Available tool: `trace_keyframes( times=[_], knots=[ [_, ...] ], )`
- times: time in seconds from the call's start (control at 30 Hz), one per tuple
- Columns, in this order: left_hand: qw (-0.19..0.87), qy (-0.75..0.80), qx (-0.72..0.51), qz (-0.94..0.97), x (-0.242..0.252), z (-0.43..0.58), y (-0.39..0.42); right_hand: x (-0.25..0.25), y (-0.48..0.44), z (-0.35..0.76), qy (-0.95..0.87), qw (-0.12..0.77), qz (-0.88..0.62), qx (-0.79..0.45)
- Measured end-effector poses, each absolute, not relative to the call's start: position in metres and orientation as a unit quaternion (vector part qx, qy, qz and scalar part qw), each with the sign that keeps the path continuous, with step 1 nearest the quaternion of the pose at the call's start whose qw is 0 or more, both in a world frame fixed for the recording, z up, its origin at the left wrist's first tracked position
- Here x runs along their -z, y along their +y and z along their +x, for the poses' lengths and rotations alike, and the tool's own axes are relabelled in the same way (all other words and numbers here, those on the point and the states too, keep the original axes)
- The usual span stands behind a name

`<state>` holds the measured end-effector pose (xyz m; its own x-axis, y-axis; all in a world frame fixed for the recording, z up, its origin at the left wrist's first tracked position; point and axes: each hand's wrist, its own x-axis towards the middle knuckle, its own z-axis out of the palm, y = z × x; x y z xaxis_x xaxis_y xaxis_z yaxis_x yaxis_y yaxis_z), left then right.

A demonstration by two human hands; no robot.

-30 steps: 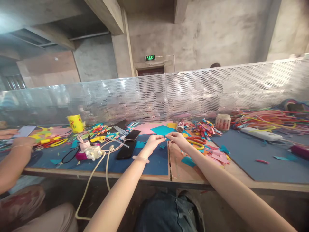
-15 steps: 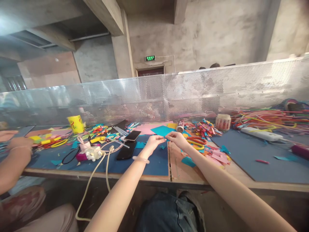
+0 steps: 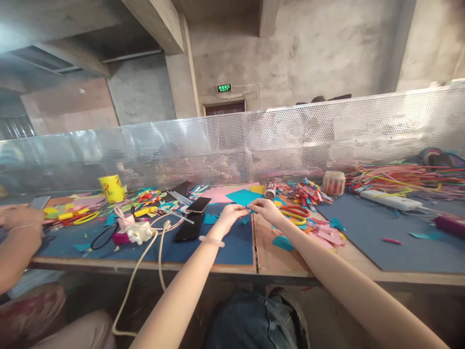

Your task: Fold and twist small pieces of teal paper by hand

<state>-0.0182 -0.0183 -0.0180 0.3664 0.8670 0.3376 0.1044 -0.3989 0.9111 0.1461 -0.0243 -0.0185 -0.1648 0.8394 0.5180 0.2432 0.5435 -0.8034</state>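
Both my arms reach out over the table. My left hand (image 3: 229, 217) and my right hand (image 3: 266, 210) meet fingertip to fingertip above the blue mat (image 3: 203, 242), each pinching a small teal paper piece (image 3: 249, 208) held between them. A larger teal paper sheet (image 3: 242, 196) lies flat just behind the hands. Red and yellow scissors (image 3: 295, 214) lie right of my right hand. Two black phones (image 3: 193, 218) lie left of my left hand.
A perforated metal screen (image 3: 254, 140) runs along the table's back. Coloured paper scraps (image 3: 308, 194), a yellow tape roll (image 3: 111, 187), a glue gun with cord (image 3: 136, 232), a white power strip (image 3: 390, 200) and coloured strips (image 3: 399, 177) litter the table. Another person's arm (image 3: 16, 242) works at the left.
My hands stay pinched together in nearly the same spot. The person at the left has drawn their hand and the pale sheet leftwards. The view has shifted slightly.
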Motion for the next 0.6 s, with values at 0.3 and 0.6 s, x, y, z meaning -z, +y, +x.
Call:
trace_keyframes(
  times=[0.3,0.6],
  knots=[
    [0.463,0.334,-0.448,0.688,0.021,-0.019,-0.014,0.016,-0.027,0.146,-0.713,0.516,-0.369,-0.298],
    [0.479,0.324,-0.478,0.661,0.015,-0.018,-0.021,0.019,-0.027,0.145,-0.683,0.529,-0.376,-0.335]
  ],
)
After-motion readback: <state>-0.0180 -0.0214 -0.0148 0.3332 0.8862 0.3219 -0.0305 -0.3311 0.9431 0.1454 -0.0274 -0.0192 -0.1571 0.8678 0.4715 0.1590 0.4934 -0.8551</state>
